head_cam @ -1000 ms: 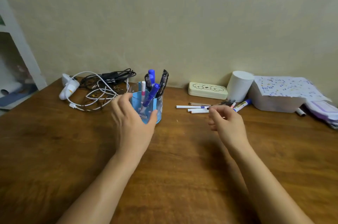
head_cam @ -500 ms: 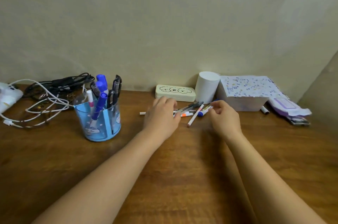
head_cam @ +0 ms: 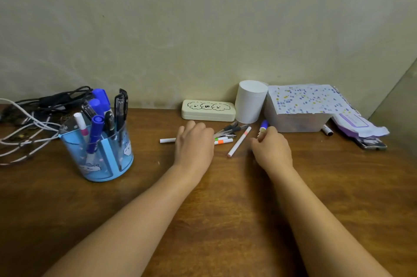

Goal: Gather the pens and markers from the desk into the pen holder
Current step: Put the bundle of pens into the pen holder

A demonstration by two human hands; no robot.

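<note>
At the left edge a tangle of cables is cut off by the frame. The blue pen holder stands at 9 o'clock from the hands, already stocked with pens and markers. The left hand lies palm down over a cluster of loose pens, hiding their middles; a white marker sticks out at its 9 o'clock; whether the fingers grip anything cannot be told. A white pen lies between the hands. The right hand is curled around a blue-capped marker, whose barrel is hidden. Everything rests on the wooden counter.
</note>
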